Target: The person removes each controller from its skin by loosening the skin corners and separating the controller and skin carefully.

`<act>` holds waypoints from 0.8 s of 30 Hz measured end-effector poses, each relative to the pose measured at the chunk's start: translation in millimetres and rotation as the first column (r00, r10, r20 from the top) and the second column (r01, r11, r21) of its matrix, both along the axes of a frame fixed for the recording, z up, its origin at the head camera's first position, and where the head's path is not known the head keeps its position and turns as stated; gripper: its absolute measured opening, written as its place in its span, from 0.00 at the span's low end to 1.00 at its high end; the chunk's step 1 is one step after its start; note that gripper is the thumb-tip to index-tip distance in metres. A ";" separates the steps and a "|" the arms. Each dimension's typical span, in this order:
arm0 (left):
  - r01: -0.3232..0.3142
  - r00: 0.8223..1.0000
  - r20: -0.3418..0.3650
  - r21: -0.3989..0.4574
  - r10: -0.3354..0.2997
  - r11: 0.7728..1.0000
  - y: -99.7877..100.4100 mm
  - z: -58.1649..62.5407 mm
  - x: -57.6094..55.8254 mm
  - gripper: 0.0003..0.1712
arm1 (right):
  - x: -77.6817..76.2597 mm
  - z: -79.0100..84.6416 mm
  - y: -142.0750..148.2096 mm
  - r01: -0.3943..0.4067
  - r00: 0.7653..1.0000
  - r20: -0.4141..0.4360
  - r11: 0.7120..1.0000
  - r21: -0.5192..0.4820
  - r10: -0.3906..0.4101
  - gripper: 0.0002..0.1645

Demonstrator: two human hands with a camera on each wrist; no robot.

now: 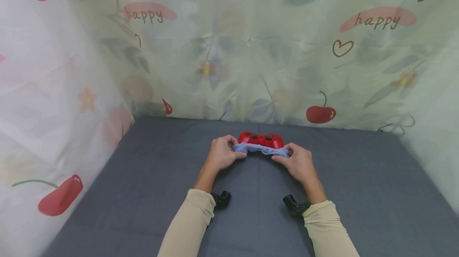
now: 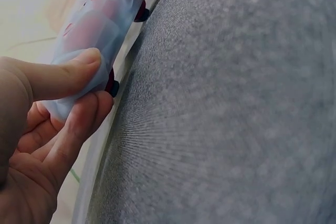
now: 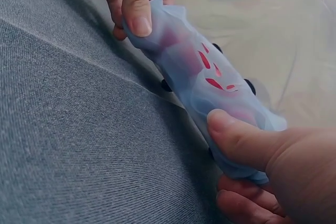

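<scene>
A red game controller [image 1: 261,139] sits toward the far side of the grey cloth, its face with dark buttons turned up. Along its near side runs a pale blue, translucent, soft controller cover [image 1: 257,148]. My left hand [image 1: 222,154] pinches the cover's left end between thumb and fingers, and my right hand [image 1: 298,163] grips the right end. In the right wrist view the cover [image 3: 176,64] wraps the controller's near side, with red showing through several slots. Dark thumbsticks stick out past its edges. The left wrist view shows my left thumb [image 2: 68,77] pressing on the cover.
Grey cloth [image 1: 258,217] covers the table. A patterned curtain with cherries and hearts [image 1: 247,69] hangs behind the table's far edge, and another side hangs at the left [image 1: 53,109]. Dark wrist-worn devices [image 1: 222,199] sit at both cuffs.
</scene>
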State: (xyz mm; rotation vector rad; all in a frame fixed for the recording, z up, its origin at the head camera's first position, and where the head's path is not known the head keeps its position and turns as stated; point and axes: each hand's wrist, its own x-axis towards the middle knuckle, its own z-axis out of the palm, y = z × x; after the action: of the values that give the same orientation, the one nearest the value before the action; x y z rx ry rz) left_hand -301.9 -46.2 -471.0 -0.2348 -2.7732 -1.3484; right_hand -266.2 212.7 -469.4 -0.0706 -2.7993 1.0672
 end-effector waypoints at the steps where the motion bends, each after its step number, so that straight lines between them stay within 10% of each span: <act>1: -0.003 1.000 -0.002 0.000 0.003 1.000 0.6 0.2 -0.2 0.20 | -0.2 0.2 -0.2 0.005 1.000 0.002 1.000 0.001 -0.006 0.23; 13: -0.075 0.997 0.002 -0.005 0.075 0.997 9.9 -0.9 2.1 0.17 | -0.2 0.7 -3.9 0.039 0.999 -0.015 0.999 0.019 -0.038 0.21; 24: 0.010 1.000 0.013 0.049 -0.011 0.999 14.7 -2.8 1.9 0.08 | -1.0 -1.8 -12.9 -0.063 0.998 -0.020 0.998 0.031 0.064 0.13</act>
State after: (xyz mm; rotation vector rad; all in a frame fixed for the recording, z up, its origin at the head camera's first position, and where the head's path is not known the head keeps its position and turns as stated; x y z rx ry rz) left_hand -300.1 -31.6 -473.7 -0.2391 -2.7497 -1.4236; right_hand -267.2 199.8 -471.2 0.0324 -2.8161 1.0322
